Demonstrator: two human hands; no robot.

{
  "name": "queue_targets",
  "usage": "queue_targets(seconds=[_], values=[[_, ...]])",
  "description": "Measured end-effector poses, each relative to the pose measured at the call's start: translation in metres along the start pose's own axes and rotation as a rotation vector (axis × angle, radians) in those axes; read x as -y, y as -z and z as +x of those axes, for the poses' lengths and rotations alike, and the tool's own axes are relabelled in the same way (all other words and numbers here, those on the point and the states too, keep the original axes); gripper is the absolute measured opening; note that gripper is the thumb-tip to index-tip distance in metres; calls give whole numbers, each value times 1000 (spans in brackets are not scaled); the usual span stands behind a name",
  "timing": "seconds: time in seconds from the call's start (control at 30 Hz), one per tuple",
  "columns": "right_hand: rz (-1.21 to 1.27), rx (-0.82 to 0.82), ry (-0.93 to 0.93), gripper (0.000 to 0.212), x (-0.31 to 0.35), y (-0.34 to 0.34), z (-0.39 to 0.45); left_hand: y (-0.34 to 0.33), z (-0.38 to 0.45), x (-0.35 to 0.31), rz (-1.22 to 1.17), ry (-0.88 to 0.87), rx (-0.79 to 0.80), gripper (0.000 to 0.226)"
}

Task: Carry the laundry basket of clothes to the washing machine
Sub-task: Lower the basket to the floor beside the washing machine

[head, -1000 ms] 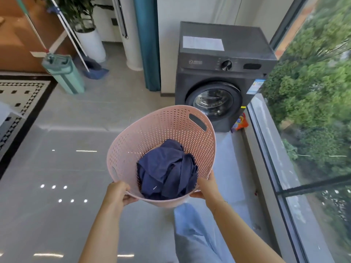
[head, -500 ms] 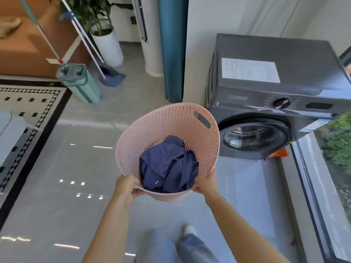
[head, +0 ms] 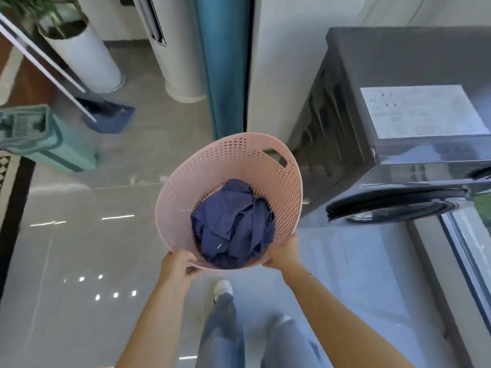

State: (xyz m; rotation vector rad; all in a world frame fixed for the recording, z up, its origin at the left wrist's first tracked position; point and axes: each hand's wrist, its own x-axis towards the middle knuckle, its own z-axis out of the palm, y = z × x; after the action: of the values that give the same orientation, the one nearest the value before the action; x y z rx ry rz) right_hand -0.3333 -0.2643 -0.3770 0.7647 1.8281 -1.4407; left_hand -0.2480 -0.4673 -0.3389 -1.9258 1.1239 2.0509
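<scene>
A round pink perforated laundry basket (head: 186, 192) hangs in the air in front of me, tilted with its opening toward me. Dark blue clothes (head: 233, 224) lie bunched in its bottom. My left hand (head: 176, 264) grips the near rim on the left. My right hand (head: 284, 254) grips the near rim on the right. The dark grey front-loading washing machine (head: 398, 62) stands just right of the basket, its round door (head: 393, 205) shut and a white paper sheet (head: 422, 111) on top.
A teal curtain (head: 224, 65) and white wall corner stand behind the basket. A green mop bucket (head: 45, 139), a blue mop head (head: 109, 116) and a white planter (head: 85, 59) sit to the far left. A window frame (head: 467, 251) runs along the right. Glossy grey floor below.
I have walked closer to the washing machine, which now fills the upper right and sits right beside the basket. Both hands keep the same hold on the rim.
</scene>
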Motion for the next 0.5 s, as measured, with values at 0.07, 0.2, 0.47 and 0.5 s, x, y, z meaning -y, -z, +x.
queue_targets(seconds=[0.07, 0.2, 0.47, 0.5], values=[[-64, -22, 39, 30, 10, -16, 29, -12, 37, -16, -12, 33, 3, 28], [-187, -90, 92, 22, 14, -41, 105, -43, 120, -29, -13, 87, 29, 41], [-303, -140, 73, 51, 4, -61, 246, -113, 264, -13, -92, 157, 64, 41], [-311, -137, 72, 57, 3, -61, 259, -120, 276, -10, -78, 155, 67, 38]])
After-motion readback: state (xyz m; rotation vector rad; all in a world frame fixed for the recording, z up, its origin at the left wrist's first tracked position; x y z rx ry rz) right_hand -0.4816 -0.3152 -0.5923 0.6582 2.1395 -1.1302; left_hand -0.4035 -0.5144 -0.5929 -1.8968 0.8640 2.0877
